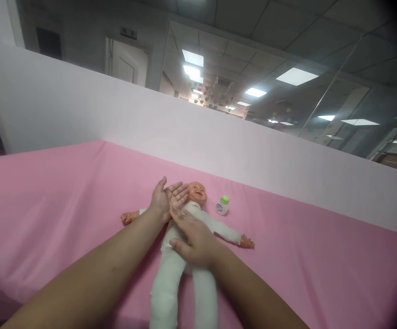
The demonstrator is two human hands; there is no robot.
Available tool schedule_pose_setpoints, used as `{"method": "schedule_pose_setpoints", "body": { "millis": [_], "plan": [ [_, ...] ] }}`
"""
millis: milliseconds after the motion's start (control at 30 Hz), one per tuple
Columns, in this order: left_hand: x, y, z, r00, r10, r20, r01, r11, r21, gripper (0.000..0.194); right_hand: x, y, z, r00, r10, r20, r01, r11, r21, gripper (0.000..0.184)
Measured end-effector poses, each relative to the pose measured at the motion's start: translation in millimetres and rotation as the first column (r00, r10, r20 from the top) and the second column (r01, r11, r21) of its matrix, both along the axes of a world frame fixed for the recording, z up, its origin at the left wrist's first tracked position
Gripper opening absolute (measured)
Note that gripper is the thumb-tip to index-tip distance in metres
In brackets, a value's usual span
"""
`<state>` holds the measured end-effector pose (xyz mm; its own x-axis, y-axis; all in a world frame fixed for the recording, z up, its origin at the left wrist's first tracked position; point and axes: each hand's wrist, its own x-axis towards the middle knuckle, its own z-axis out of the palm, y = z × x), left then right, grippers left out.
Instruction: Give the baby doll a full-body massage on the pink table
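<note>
A baby doll [169, 269] with a white cloth body lies on its back on the pink sheet [64, 196], arms spread out to both sides. My left hand [171, 196] is palm up beside the doll's head, fingers stretched out, with nothing in it. Over the doll's chest, my right hand [195, 237] is palm down with its fingers extended, the fingertips reaching the base of my left palm. Whether the right hand presses on the doll's body I cannot tell. A small clear bottle [222, 206] with a green cap stands upright to the right of the doll's head.
Behind the pink sheet runs a low white wall [198, 132]. Above it are large glass panes [322, 96] that show ceiling lights, and a white door [126, 61] is at the back left.
</note>
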<state>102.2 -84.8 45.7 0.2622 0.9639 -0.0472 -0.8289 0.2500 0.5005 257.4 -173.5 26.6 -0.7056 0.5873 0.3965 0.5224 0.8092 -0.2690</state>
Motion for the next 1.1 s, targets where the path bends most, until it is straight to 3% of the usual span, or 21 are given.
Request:
{"method": "schedule_pose_setpoints", "body": {
  "millis": [133, 267, 400, 500, 767, 933, 1100],
  "plan": [
    [13.1, -9.6, 0.9, 0.997, -0.073, 0.028, 0.073, 0.997, 0.009, 0.067, -2.7, -3.4, -2.1, 0.999, 0.027, -0.029, -0.027, 1.000, 0.009, 0.097],
    [31.6, -27.3, 0.5, 0.986, -0.164, -0.008, 0.164, 0.987, -0.009, 0.072, -0.1, -1.6, -1.3, 0.995, -0.098, 0.006, 0.098, 0.995, -0.010, 0.111],
    [39.7, -36.1, 0.7, 0.981, -0.192, -0.026, 0.191, 0.980, -0.047, 0.070, 5.4, 5.5, -1.0, 0.974, -0.217, 0.059, 0.216, 0.976, 0.027, 0.105],
    [34.2, -30.2, 1.1, 0.991, -0.130, -0.007, 0.130, 0.991, -0.019, 0.067, 9.1, 9.1, 0.9, 0.963, -0.245, 0.109, 0.238, 0.969, 0.068, 0.097],
    [9.7, -2.8, -3.9, 0.999, -0.024, -0.041, 0.023, 0.999, -0.035, 0.066, 5.0, -8.0, 6.4, 0.980, -0.128, 0.154, 0.123, 0.992, 0.041, 0.083],
    [15.7, -12.0, 3.5, 1.000, -0.027, 0.007, 0.027, 1.000, -0.014, 0.065, -2.0, -15.2, 2.8, 0.996, -0.066, 0.057, 0.061, 0.995, 0.083, 0.093],
    [33.0, -28.7, 2.5, 0.988, -0.145, 0.044, 0.146, 0.989, -0.017, 0.068, -2.2, -8.3, 0.7, 0.992, -0.126, 0.032, 0.125, 0.992, 0.030, 0.112]
  ]
}}
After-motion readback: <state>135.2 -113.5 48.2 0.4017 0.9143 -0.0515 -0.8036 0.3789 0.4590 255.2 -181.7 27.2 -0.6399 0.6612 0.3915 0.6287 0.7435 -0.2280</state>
